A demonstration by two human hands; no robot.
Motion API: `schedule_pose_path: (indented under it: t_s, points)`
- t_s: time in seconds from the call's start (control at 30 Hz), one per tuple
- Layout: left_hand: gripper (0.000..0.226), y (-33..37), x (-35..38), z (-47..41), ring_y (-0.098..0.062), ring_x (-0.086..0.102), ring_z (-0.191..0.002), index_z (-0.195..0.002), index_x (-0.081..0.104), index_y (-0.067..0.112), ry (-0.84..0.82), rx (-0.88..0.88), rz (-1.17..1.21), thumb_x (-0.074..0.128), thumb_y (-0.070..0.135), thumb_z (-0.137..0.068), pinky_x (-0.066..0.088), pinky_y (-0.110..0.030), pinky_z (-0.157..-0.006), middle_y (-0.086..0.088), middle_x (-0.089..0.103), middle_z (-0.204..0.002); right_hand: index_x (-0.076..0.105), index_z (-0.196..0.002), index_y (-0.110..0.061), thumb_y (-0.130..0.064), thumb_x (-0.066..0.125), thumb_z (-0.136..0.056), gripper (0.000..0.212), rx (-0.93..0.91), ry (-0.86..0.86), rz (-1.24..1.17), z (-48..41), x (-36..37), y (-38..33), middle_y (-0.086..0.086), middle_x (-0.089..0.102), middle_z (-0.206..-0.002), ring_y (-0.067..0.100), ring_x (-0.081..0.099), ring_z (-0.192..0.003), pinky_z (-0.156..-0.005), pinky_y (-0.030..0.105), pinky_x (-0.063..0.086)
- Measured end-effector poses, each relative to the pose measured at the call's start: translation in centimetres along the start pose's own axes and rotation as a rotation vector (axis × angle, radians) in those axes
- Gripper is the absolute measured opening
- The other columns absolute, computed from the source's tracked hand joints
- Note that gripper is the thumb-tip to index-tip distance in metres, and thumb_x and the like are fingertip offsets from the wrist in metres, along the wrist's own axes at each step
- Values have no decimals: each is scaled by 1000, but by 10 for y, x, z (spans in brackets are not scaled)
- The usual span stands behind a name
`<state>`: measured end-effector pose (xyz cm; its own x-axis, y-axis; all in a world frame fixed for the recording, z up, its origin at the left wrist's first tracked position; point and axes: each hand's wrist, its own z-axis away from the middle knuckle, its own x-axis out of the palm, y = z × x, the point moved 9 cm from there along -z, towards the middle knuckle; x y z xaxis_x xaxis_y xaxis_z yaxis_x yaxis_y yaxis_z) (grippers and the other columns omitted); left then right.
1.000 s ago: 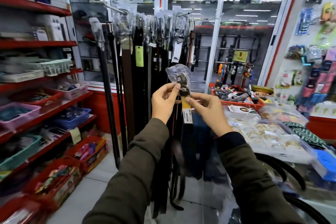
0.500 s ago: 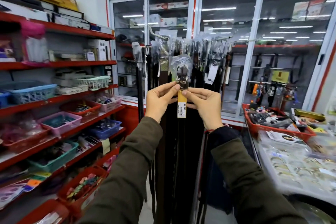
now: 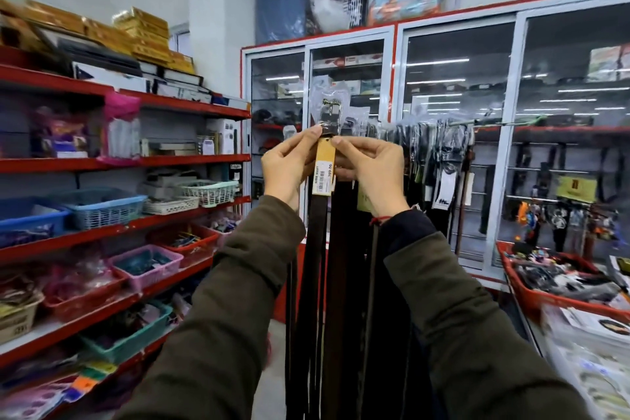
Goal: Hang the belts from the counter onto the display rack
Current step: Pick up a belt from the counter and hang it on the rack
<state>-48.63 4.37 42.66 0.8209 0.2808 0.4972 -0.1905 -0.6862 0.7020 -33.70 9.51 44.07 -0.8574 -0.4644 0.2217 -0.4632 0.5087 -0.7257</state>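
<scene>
Display rack [image 3: 491, 122] is carrying bagged belts; in front of its left end, a dark brown belt [image 3: 315, 249] is dangling limp and light. Left hand [image 3: 289, 167] and right hand [image 3: 370, 165] fingers are pinching closed just below its bagged buckle [image 3: 329, 111], probably the stiffest hold.

We can barely read the yellow price tag [image 3: 323, 169] at frame centre: sideways print, perhaps "00 686", too blurred to confirm. No other lettering is legible to us.
</scene>
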Motion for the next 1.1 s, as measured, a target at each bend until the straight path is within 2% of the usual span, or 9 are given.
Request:
schedule_pose_path:
  t_s: [0.13, 0.23, 0.33, 0.47, 0.73, 0.83, 0.9, 1.0, 1.1]
  points:
    - [20, -1, 1, -7, -16, 75, -76, -105, 78, 7, -26, -67, 25, 78, 17, -88, 63, -25, -72, -10, 79, -94, 74, -105, 9, -5, 75, -89, 21, 61, -20, -34, -7, 4, 0, 15, 77, -84, 20, 74, -63, -59, 25, 64]
    - [15, -7, -2, -7, -13, 76, -71, -100, 78, 9, -6, -102, 62, 79, 17, -87, 62, -26, -73, -6, 80, -85, 73, -104, 8, -4, 75, -89, 20, 97, -26, -56, -7, 6, 5, 17, 76, -85, 16, 75, -61, -60, 25, 64]
    - [10, -7, -5, -9, -10, 75, -61, -92, 78, 8, 31, -114, 80, 80, 16, -86, 62, -22, -63, -3, 79, -73, 74, -103, 9, -5, 76, -89, 20, 99, -11, -56, -9, 9, 6, 20, 77, -89, 20, 76, -65, -62, 25, 64]
    - [7, -6, -4, -14, -10, 73, -56, -83, 77, 9, 44, -126, 80, 80, 15, -85, 60, -20, -57, -3, 78, -68, 75, -96, 5, -5, 76, -88, 13, 103, -3, -82, -13, 10, 7, 14, 78, -82, 18, 77, -63, -58, 22, 62]
    - [12, -32, -1, -18, -7, 67, -43, -92, 75, 4, 48, -212, 57, 79, 14, -86, 52, -16, -44, -3, 77, -67, 73, -101, 9, -4, 75, -88, 17, 132, 32, -5, -16, -6, 22, 17, 76, -84, 17, 76, -61, -57, 22, 62]
    - [30, -44, 2, -22, -10, 73, -57, -111, 74, -1, 59, -220, 18, 79, 14, -86, 60, -21, -54, -13, 79, -94, 74, -89, 0, -5, 74, -90, 5, 148, 54, 50, -19, -14, 31, 20, 75, -88, 20, 73, -65, -60, 23, 64]
    - [34, -50, 4, -24, -13, 74, -65, -116, 73, -1, 67, -210, 3, 80, 15, -86, 63, -23, -61, -15, 77, -100, 72, -88, -3, -4, 73, -91, 3, 160, 77, 65, -22, -19, 39, 21, 73, -91, 21, 72, -68, -60, 23, 64]
    - [31, -55, 7, -29, -22, 75, -83, -118, 73, 0, 81, -138, -50, 76, 13, -90, 64, -28, -69, -15, 75, -102, 71, -104, 1, -4, 70, -93, 12, 129, 113, 167, -28, -27, 46, 23, 75, -100, 24, 74, -75, -67, 29, 65]
    - [27, -48, 6, -26, -31, 72, -110, -122, 71, 3, 109, 61, -301, 67, 11, -97, 59, -45, -97, -17, 75, -116, 72, -116, -7, -12, 65, -96, 22, -63, 148, 505, -24, -38, 37, 12, 77, -106, 21, 74, -91, -82, 40, 63]
